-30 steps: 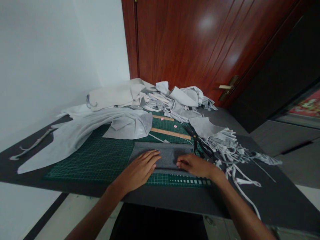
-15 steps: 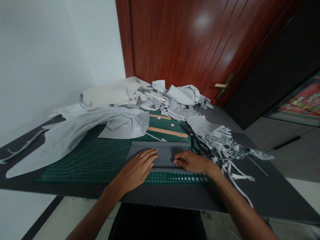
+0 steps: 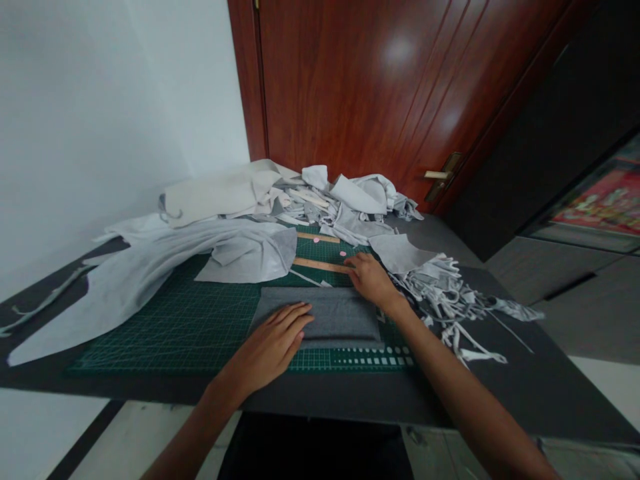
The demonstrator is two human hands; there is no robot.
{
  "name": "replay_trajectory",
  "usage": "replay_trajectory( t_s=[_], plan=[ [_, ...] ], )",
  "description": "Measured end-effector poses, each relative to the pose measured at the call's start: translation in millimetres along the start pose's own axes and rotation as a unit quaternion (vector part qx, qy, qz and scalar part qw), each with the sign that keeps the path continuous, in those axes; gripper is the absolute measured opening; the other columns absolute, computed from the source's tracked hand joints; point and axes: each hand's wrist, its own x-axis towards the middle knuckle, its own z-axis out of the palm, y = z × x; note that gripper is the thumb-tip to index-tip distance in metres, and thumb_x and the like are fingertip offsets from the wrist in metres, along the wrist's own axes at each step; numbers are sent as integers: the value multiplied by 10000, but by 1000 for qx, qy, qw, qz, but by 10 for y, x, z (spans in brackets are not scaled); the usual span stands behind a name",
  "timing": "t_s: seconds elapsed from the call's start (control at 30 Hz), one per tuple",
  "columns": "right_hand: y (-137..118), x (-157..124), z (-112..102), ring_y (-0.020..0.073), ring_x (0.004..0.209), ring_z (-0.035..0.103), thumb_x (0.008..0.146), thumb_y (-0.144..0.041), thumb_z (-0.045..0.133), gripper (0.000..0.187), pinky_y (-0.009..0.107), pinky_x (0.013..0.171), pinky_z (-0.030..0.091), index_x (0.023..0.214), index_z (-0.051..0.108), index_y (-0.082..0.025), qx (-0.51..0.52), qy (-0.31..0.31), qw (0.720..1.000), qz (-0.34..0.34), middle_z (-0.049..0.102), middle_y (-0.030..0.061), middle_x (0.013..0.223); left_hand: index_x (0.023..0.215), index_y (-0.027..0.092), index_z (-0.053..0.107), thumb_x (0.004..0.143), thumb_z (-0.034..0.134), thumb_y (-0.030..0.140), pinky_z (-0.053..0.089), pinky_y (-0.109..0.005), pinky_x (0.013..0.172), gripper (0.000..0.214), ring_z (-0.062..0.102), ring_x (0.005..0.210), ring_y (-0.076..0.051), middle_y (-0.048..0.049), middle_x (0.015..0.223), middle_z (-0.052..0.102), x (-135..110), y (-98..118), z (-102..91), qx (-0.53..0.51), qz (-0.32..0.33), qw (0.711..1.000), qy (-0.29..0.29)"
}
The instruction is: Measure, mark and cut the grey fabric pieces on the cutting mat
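Observation:
My left hand (image 3: pixel 280 337) lies flat, fingers stretched, on the left part of a dark grey piece of fabric (image 3: pixel 345 317). This fabric is spread on a green cutting mat (image 3: pixel 185 327), with folded-looking long edges. Beyond it, my right hand (image 3: pixel 370 277) has its fingers bent round the right end of a wooden ruler (image 3: pixel 320 265), which still lies on the mat. A second wooden ruler (image 3: pixel 325 238) lies farther back. Two small pink discs, one a pink disc (image 3: pixel 343 253), rest near the rulers. The black scissors are mostly hidden behind my right hand and forearm.
Light grey cloth (image 3: pixel 150 260) drapes across the mat's left side. Cream fabric (image 3: pixel 215 193) and a heap of scraps (image 3: pixel 345 217) line the back. Cut strips (image 3: pixel 445 287) are piled on the right of the dark table (image 3: pixel 535 380). A wooden door (image 3: pixel 345 87) stands behind.
My right hand has left the grey fabric and moved forward to the nearer ruler's right end, now covering the scissors. My left hand has stayed on the fabric. The view has shifted slightly.

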Motion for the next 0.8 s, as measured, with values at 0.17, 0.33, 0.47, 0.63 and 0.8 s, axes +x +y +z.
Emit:
replay_trajectory(
  t_s=[0.17, 0.33, 0.47, 0.63, 0.8],
  plan=[
    [24, 159, 198, 299, 1132, 567, 1042, -329, 508, 307, 413, 967, 436, 1223, 685, -157, -37, -42, 997, 47, 652, 160, 1195, 1377, 231, 585, 1050, 402, 201, 388, -423, 1222, 376, 504, 1404, -209, -56, 1497, 576, -6, -8, 2, -4, 3, 1000, 2],
    [51, 218, 299, 303, 1162, 555, 1020, -322, 563, 259, 404, 968, 429, 1166, 682, -144, -32, -52, 996, 60, 636, 166, 1208, 1381, 241, 583, 1049, 399, 199, 383, -419, 1225, 382, 498, 1410, -208, -52, 1504, 569, -5, 2, -2, -8, 3, 1000, 2],
    [116, 279, 314, 280, 1103, 584, 997, -299, 605, 208, 380, 931, 437, 1093, 679, -130, -4, -58, 996, 61, 649, 163, 1166, 1375, 237, 583, 1049, 392, 205, 385, -415, 1221, 379, 507, 1397, -206, -55, 1491, 578, -6, 20, -19, -8, 0, 1000, 6],
    [229, 281, 271, 205, 921, 632, 960, -210, 634, 114, 318, 844, 444, 1054, 660, -151, 51, -47, 997, 43, 695, 85, 992, 1369, 249, 585, 1047, 397, 191, 391, -421, 1215, 378, 513, 1391, -205, -46, 1476, 589, -6, 43, -44, -18, -2, 1000, 4],
    [265, 217, 232, 172, 812, 650, 941, -157, 621, 163, 297, 805, 458, 1100, 656, -165, 95, -25, 995, 12, 717, 40, 904, 1382, 244, 568, 1040, 416, 184, 406, -440, 1200, 378, 534, 1365, -216, -52, 1441, 613, -6, 7, -21, -13, -14, 1000, 24]
  ],
)
